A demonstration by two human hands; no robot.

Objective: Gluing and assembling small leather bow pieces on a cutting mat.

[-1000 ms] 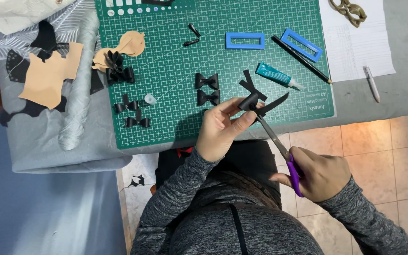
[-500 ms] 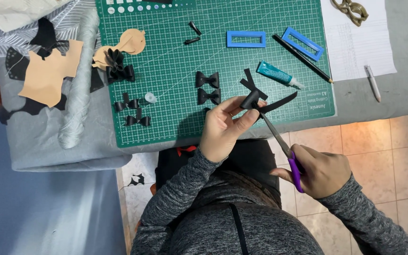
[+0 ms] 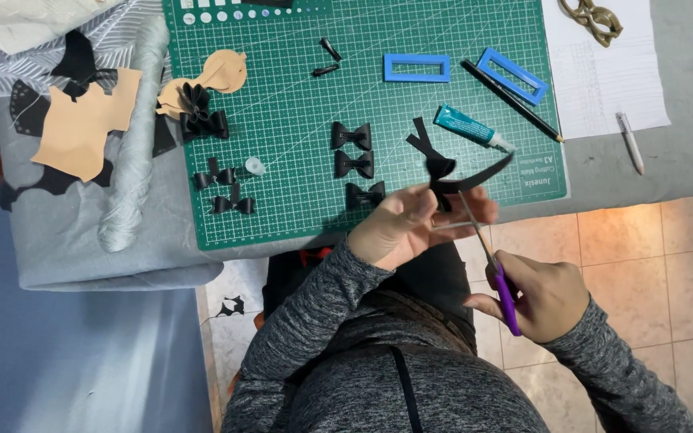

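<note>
Black strip material, folded into a bow (image 3: 441, 170), is sitting pinched in the left hand (image 3: 401, 226), whose grip is closing tightly around the bow's knot so the loose tails are sticking out above and to the right of the fingers, free of the palm. Holding it this way is keeping the tails clear for the blades. The right hand (image 3: 541, 293) is wrapping its grip through the purple handles of the scissors (image 3: 487, 248), thumb and fingers closed around the loops; the blades are reaching up and left from that grip toward the bow, tips just below the knot. Whether the blades are parted cannot be told, since motion is blurring them. Both hands are working off the near edge of the tabletop, over the person's lap rather than on the green cutting mat (image 3: 298, 88). Just beyond the left grip, three finished black bows (image 3: 352, 163) are lying on the mat. Farther right of the grip, a teal glue tube (image 3: 468, 127) is lying uncapped-end outward, within reach.
</note>
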